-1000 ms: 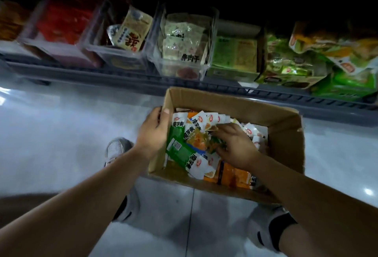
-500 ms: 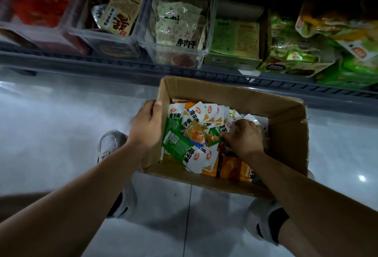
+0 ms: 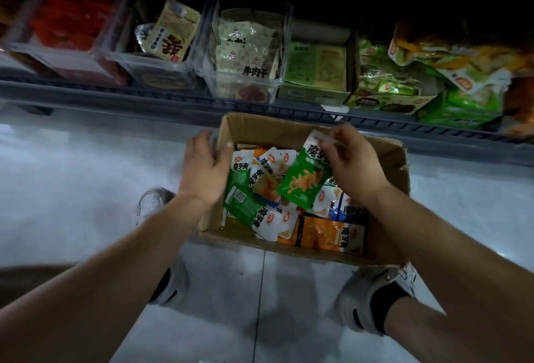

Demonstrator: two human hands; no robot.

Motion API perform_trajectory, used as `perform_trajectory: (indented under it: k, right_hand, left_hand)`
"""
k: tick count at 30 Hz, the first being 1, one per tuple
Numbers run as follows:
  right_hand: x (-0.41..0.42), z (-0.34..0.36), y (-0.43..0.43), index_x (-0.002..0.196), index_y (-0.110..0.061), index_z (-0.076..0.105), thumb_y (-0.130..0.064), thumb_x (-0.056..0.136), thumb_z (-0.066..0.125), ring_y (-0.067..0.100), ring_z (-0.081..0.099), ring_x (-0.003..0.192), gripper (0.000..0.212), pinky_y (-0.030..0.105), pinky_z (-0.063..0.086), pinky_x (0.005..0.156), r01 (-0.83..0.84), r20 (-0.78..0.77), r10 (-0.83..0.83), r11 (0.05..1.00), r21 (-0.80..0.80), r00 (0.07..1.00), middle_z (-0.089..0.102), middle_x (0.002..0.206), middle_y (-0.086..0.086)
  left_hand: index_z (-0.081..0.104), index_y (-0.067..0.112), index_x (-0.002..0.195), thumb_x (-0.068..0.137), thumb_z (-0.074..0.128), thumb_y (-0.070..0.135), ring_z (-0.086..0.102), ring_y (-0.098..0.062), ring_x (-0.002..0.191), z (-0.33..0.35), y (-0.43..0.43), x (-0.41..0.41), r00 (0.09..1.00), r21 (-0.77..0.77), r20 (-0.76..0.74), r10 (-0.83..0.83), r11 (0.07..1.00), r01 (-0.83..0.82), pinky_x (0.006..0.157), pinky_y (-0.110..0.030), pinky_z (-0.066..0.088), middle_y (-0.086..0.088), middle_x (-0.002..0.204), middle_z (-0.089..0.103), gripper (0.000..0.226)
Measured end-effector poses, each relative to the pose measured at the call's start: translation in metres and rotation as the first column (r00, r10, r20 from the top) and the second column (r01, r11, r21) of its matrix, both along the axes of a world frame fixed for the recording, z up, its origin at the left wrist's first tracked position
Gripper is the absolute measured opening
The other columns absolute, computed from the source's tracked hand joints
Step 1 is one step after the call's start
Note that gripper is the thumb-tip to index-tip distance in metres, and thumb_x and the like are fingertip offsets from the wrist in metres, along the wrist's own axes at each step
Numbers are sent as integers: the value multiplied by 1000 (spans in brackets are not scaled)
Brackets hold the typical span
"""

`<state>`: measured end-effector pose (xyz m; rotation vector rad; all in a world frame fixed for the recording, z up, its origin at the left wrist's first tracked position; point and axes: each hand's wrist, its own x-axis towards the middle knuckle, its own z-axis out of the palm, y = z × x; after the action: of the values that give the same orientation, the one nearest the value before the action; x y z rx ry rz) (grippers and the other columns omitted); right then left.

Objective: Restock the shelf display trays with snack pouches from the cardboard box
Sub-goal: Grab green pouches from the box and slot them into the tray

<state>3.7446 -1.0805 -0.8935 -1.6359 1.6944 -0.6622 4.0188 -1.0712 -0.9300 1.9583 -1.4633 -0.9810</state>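
step: pouch pick | right hand [image 3: 352,166] pinches green pouch [image 3: 306,180] by its top edge, above cardboard box [image 3: 387,160]; left hand [image 3: 205,169] at box's left wall, grip too blurred to tell | advice: steady the box; carry the pouch upright, label forward, to a shelf tray [image 3: 245,88]

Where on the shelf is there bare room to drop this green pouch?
Roomiest: the clear tray between the red-filled tray and the beige-pouch tray, holding few pouches. Crowded: that beige-pouch tray and the heaped green bags at right.
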Motion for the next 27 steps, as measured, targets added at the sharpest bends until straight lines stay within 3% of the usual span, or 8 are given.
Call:
perform_trajectory:
  k: [2,6,9,14,18,22,24,27]
  right_hand:
    - [27,22,-9,95,-24,53,-32,100,59,2,59,73,11,19,46,58,-45,137,47,999,-11,990,61,86,-9]
    - [79,43,-19,95,-17,58,-21,97,66,1,56,65,9,21,46,58,-121,313,133,991,-57,940,60,80,-8]
    - [86,18,-21,106,-20,61,-23,89,75,16,68,82,22,33,58,73,-134,382,92,987,85,919,69,89,0]
    - [61,-62,9,103,-21,71,-29,86,78,18,67,96,21,35,56,84,-315,-49,355,880,356,934,69,100,-5]
    - [72,-102,31,115,-24,68,-53,77,79,22,63,101,50,33,51,78,-340,-220,476,821,459,851,65,102,-4]
    - [86,-124,36,123,-26,61,-67,70,75,28,52,116,68,40,42,94,-318,-474,483,865,388,736,58,122,4]
    - [86,-127,33,122,-24,61,-60,73,77,28,52,115,63,39,42,93,-317,-478,484,865,389,733,59,122,5]
    - [76,-123,22,111,-19,65,-39,78,82,25,60,102,42,33,49,78,-246,-249,385,858,450,888,64,106,2]
  left_hand:
    - [58,22,136,98,55,56,48,-12,125,23,2,-6,994,-164,27,-102,981,105,107,-36,40,3,134,56,51]
    - [68,31,100,88,78,33,76,-8,85,52,2,-15,901,61,-420,-112,987,152,73,-28,59,7,93,79,16]
    - [69,16,101,94,72,12,76,-14,76,48,4,9,878,94,-476,57,995,-14,67,-31,60,2,85,79,9]
    - [69,24,94,94,73,29,73,-41,96,20,21,47,858,210,-427,287,954,-214,88,-61,58,-11,97,77,7]
    - [68,16,96,99,68,19,77,-29,82,3,28,44,801,271,-457,387,918,-289,74,-43,63,-7,89,79,5]
    - [66,7,105,100,65,14,75,-17,66,-1,27,38,754,300,-501,424,903,-309,57,-30,60,-4,84,77,8]
    - [65,5,107,100,64,13,75,-17,66,0,25,38,767,291,-498,405,911,-292,54,-28,59,-5,84,78,11]
    - [66,5,111,100,64,15,76,-21,73,0,23,39,782,290,-488,387,917,-273,62,-33,62,-9,92,79,15]
